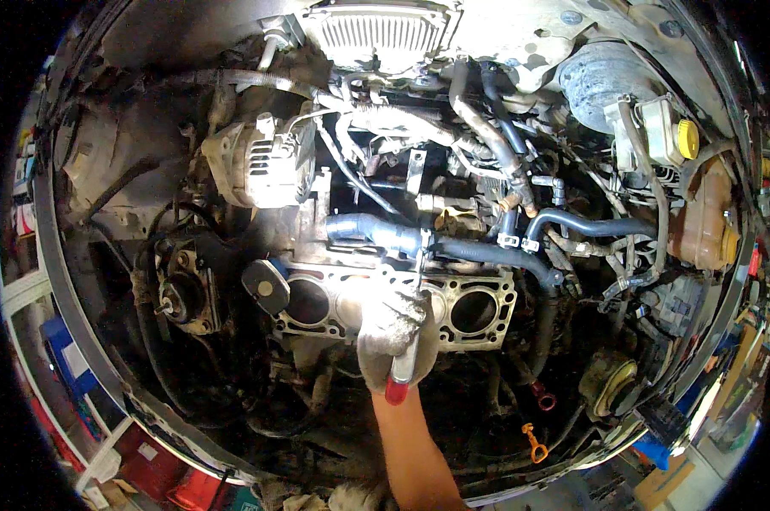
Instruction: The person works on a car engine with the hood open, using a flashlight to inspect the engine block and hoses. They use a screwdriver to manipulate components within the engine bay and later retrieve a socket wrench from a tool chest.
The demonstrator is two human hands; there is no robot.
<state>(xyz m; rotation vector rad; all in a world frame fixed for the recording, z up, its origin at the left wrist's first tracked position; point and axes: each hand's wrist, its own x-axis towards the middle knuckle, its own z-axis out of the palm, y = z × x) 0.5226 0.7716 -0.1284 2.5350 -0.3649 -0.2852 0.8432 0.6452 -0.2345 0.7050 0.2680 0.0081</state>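
Observation:
My right hand (393, 319), in a dirty white work glove, is closed round a bright metal hand tool with a red handle end (396, 392). The tool's exact kind is hard to make out; its upper end reaches toward a dark rubber hose (479, 251). Below the hand lies the engine block's flat top face (504, 307), with round cylinder bores on either side and its middle covered by the glove. At the lower edge, a grey glove (351, 498) shows in part, apparently my left hand on the car's front edge; its fingers are not clear.
An alternator (270, 162) sits behind the block at left. Hoses and wiring run behind it. On the right are a reservoir with a yellow cap (687, 140) and a brownish tank (704, 221). An orange dipstick handle (534, 443) stands near the front edge.

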